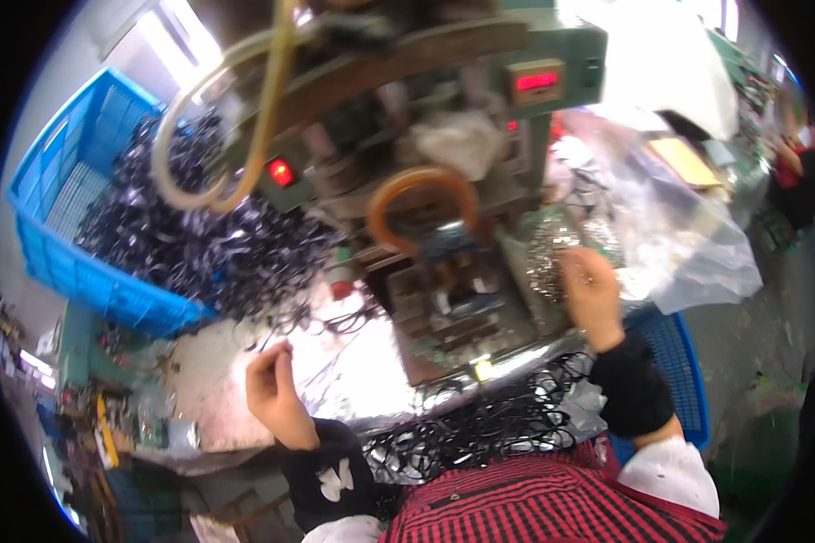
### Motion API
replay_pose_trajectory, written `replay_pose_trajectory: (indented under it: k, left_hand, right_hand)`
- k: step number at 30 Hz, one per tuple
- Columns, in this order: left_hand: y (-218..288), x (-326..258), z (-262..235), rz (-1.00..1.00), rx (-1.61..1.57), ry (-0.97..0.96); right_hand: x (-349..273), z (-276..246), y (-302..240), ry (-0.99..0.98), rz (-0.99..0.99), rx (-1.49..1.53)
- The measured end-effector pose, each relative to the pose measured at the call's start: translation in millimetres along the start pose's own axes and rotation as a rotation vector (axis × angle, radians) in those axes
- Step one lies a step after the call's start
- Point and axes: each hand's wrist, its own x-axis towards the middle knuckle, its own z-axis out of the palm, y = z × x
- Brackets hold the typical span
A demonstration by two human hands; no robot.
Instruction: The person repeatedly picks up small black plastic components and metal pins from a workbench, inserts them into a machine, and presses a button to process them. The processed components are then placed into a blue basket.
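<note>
Press machine (pixel 371 118) between left hand (pixel 276 396), narrowly pinched near black loops (pixel 344 320), and right hand (pixel 594 294), curled at metal bits (pixel 548 258) rightward, contents of either untellable, both best kept clear of the bed (pixel 418 351)

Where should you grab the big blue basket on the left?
Probably by the blue basket's near rim, coming from the near side: that long edge looks bare, while black strips heap up inside and spread out toward the right.
</note>
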Motion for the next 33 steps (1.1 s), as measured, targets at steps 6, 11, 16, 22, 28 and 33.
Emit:
replay_pose_trajectory:
  k: [6,11,16,22,28,33]
  left_hand:
    - [-31,38,-6,0.270,0.369,-0.138]
    - [-77,39,66,0.266,0.484,-0.389]
    - [-165,55,59,-0.083,0.746,-0.520]
    - [-141,85,9,-0.830,0.224,-0.693]
    - [-102,62,-9,-0.669,-0.189,-0.598]
    - [-82,51,-2,-0.554,-0.173,-0.526]
  right_hand:
    - [3,14,15,0.124,0.455,0.672]
    - [19,42,-26,0.019,0.361,0.568]
    - [-4,14,-28,-0.019,0.325,0.493]
    - [-8,-30,-73,-0.149,0.262,0.475]
    - [13,24,-105,-0.168,-0.025,0.498]
    - [1,33,-118,-0.221,0.279,0.836]
